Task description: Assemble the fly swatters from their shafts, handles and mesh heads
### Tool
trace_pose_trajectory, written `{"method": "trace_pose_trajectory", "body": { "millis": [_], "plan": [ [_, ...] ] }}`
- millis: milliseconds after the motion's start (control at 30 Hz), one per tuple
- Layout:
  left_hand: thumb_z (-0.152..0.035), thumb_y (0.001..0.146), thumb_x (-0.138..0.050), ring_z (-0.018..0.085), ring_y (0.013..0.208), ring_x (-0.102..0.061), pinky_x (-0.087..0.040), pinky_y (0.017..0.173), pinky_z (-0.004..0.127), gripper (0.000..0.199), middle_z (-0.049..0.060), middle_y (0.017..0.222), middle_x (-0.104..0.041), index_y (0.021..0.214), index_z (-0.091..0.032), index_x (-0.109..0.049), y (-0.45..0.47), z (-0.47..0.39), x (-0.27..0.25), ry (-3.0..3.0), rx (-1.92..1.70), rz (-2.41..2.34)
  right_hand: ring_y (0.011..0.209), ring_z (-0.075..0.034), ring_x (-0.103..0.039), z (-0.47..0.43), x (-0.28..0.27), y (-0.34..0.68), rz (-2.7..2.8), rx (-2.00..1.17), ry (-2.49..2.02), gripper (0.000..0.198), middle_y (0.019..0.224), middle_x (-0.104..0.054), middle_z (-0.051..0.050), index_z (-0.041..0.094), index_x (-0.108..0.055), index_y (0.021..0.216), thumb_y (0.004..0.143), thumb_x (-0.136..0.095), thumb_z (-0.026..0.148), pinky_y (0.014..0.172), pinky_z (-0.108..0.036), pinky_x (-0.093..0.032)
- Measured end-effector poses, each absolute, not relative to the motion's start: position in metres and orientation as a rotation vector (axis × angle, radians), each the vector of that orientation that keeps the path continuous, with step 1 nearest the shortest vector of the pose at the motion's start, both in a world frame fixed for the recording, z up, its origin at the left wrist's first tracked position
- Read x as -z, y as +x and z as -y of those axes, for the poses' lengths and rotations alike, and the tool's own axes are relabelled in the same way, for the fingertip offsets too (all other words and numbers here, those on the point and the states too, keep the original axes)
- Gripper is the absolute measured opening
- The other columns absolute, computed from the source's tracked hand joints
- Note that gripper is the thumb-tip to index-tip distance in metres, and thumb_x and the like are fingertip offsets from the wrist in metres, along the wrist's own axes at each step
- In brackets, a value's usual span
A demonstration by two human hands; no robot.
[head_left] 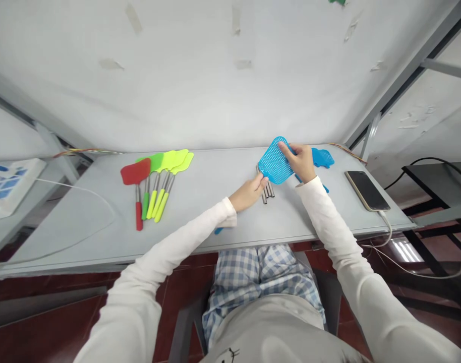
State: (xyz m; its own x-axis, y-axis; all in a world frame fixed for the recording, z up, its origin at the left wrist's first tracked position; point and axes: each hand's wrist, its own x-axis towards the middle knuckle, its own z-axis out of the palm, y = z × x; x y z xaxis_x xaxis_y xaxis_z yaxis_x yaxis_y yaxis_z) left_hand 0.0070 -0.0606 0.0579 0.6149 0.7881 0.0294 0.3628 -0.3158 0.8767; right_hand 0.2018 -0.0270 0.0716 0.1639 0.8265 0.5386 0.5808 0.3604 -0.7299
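A blue perforated fly swatter head (276, 160) is held up over the table between my two hands. My right hand (300, 160) grips its right edge, thumb on the face. My left hand (249, 190) pinches the narrow neck at its lower left corner. Several metal rods (267, 193) lie on the table behind and below the head; whether one joins the neck is hidden by my fingers. More blue swatter heads (323, 158) rest just beyond my right hand. A small blue piece (218, 230) shows under my left sleeve.
On the left lie a red fly swatter (135, 174) and several green and yellow swatters (170, 171). A phone (366, 190) with a cable is at the right. A white cable (98, 194) crosses the left side of the grey table (200, 201). The wall stands directly behind.
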Motion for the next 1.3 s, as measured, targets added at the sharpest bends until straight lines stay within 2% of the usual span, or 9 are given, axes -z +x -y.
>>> {"method": "trace_pose_trajectory", "body": {
  "millis": [100, 233, 400, 600, 800, 900, 1067, 1200, 1300],
  "plan": [
    [-0.040, 0.098, -0.032, 0.004, 0.038, -0.023, -0.020, 0.041, 0.018, 0.027, -0.010, 0.055, -0.029, 0.078, -0.023, -0.030, 0.009, 0.080, -0.075, 1.530, -0.492, -0.835, 0.051, -0.006, -0.015, 0.028, -0.082, 0.200, 1.522, -0.308, -1.302, 0.068, 0.052, -0.015, 0.005, 0.021, -0.019, 0.051, 0.075, -0.048, 0.077, 0.046, -0.027, -0.014],
    [-0.044, 0.097, -0.036, 0.003, 0.036, -0.012, -0.009, 0.037, 0.015, 0.029, -0.013, 0.052, -0.019, 0.079, -0.024, -0.027, 0.009, 0.097, -0.091, 1.274, -0.475, -0.778, 0.049, -0.005, -0.014, 0.028, -0.092, 0.193, 1.519, -0.383, -1.256, 0.070, 0.050, -0.014, 0.006, 0.021, -0.017, 0.049, 0.072, -0.050, 0.079, 0.045, -0.027, -0.010],
    [-0.053, 0.093, -0.041, 0.002, 0.035, -0.010, -0.007, 0.035, 0.014, 0.036, -0.013, 0.051, -0.017, 0.076, -0.023, -0.030, 0.006, 0.110, -0.092, 1.152, -0.493, -0.765, 0.048, -0.005, -0.015, 0.020, -0.096, 0.199, 1.479, -0.410, -1.247, 0.069, 0.050, -0.013, 0.006, 0.022, -0.019, 0.050, 0.070, -0.055, 0.078, 0.042, -0.026, -0.011],
    [-0.067, 0.081, -0.051, 0.002, 0.034, -0.013, -0.009, 0.030, 0.014, 0.048, -0.013, 0.048, -0.021, 0.074, -0.023, -0.033, -0.020, 0.147, -0.075, 1.151, -0.373, -0.670, 0.047, -0.006, -0.019, -0.001, -0.100, 0.270, 1.227, -0.193, -1.309, 0.065, 0.051, -0.016, 0.006, 0.023, -0.025, 0.051, 0.074, -0.048, 0.079, 0.043, -0.025, -0.016],
    [-0.061, 0.080, -0.058, 0.001, 0.037, -0.007, -0.007, 0.031, 0.011, 0.048, -0.012, 0.051, -0.017, 0.071, -0.022, -0.031, -0.041, 0.132, -0.067, 1.010, -0.420, -0.620, 0.049, -0.009, -0.023, -0.022, -0.083, 0.298, 1.424, -0.170, -1.588, 0.065, 0.048, -0.020, 0.005, 0.023, -0.027, 0.052, 0.078, -0.035, 0.082, 0.048, -0.027, -0.021],
    [-0.053, 0.085, -0.056, 0.002, 0.040, -0.005, -0.006, 0.032, 0.010, 0.042, -0.012, 0.053, -0.013, 0.070, -0.021, -0.033, -0.045, 0.113, -0.064, 0.912, -0.469, -0.568, 0.051, -0.011, -0.033, -0.042, -0.070, 0.291, 1.585, -0.085, -1.887, 0.064, 0.047, -0.032, 0.002, 0.021, -0.036, 0.052, 0.084, -0.032, 0.077, 0.054, -0.029, -0.027],
    [-0.045, 0.086, -0.056, 0.003, 0.041, -0.002, -0.007, 0.033, 0.011, 0.035, -0.011, 0.052, -0.012, 0.072, -0.020, -0.037, -0.051, 0.103, -0.055, 0.760, -0.534, -0.522, 0.075, -0.021, -0.057, -0.079, -0.054, 0.284, 1.888, 0.074, -2.200, 0.061, 0.082, -0.067, -0.014, 0.017, -0.065, 0.074, 0.090, -0.033, 0.066, 0.069, -0.032, -0.035],
    [-0.039, 0.087, -0.054, 0.003, 0.039, -0.004, -0.007, 0.033, 0.011, 0.028, -0.011, 0.052, -0.015, 0.074, -0.020, -0.040, -0.051, 0.097, -0.051, 0.675, -0.582, -0.510, 0.096, -0.026, -0.059, -0.097, -0.043, 0.286, 2.132, 0.151, -2.242, 0.050, 0.099, -0.069, -0.020, 0.013, -0.072, 0.093, 0.093, -0.041, 0.053, 0.088, -0.037, -0.034],
    [-0.033, 0.087, -0.051, 0.003, 0.038, -0.007, -0.008, 0.033, 0.012, 0.015, -0.011, 0.051, -0.018, 0.080, -0.020, -0.046, -0.047, 0.090, -0.052, 0.630, -0.602, -0.514, 0.112, -0.029, -0.051, -0.094, -0.038, 0.286, 2.230, 0.323, -2.175, 0.040, 0.112, -0.065, -0.021, 0.011, -0.070, 0.104, 0.094, -0.044, 0.041, 0.098, -0.042, -0.027]
  ]
}}
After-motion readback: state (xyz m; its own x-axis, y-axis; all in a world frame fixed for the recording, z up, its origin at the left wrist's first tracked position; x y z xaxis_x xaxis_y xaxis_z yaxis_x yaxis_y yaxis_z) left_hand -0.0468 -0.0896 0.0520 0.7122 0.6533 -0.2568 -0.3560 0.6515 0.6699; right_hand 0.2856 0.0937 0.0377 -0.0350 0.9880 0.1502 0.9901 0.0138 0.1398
